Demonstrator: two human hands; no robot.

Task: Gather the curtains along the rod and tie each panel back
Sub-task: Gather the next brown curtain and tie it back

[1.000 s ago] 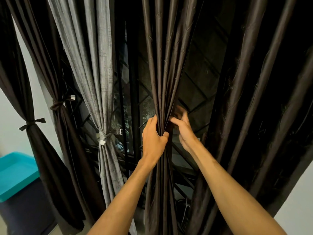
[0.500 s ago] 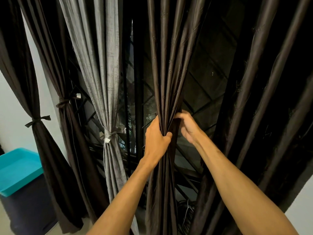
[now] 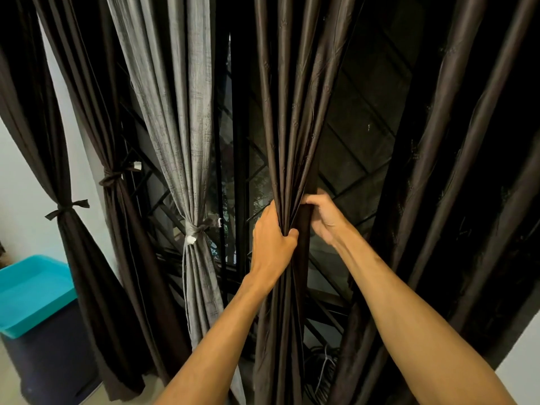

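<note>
The brown curtain (image 3: 287,141) in the middle hangs straight down, its long folds running top to bottom and drawn into a narrow bundle at about waist height. The left hand (image 3: 271,238) is clenched round that bundle from the left, thumb wrapped across the front. The right hand (image 3: 324,220) sits just beside it on the other side, fingers hooked over a dark fold at the bundle's right edge (whether that fold is curtain or a tie strip I cannot tell). Above the hands the folds fan out upward; below they fall close together toward the floor.

To the left, a grey curtain (image 3: 181,112) is cinched by a knotted tie (image 3: 198,229), and two more brown curtains (image 3: 87,258) beyond it are each knotted too. Loose brown drapes (image 3: 455,141) hang on the right. A window grille (image 3: 350,159) shows behind, and a teal bin lid (image 3: 32,290) sits low at the left.
</note>
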